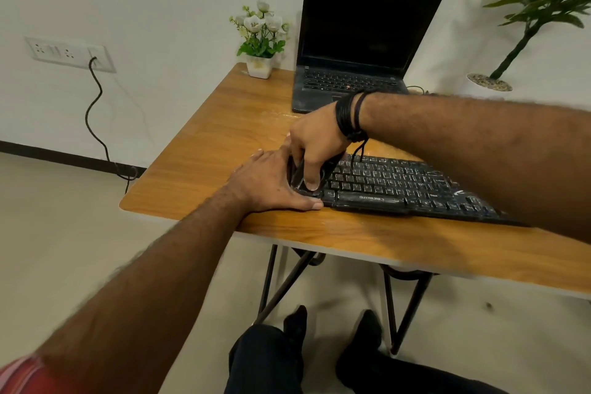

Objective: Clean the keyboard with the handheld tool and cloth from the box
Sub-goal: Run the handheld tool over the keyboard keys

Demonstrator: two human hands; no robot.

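Keyboard [399,184] on table [224,137]; right hand [315,144] grips tool [300,174] (dark).

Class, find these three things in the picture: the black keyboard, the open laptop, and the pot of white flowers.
keyboard [399,184]: head view, on the middle rows of its keys.
laptop [364,25]: head view, on the middle of its dark screen.
pot of white flowers [259,66]: head view, on the front of the white pot.

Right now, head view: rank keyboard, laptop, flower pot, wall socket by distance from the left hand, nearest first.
1. keyboard: left hand rests on its left end.
2. laptop: behind, toward the table's back edge.
3. flower pot: back corner of the table.
4. wall socket: on the wall, far left.
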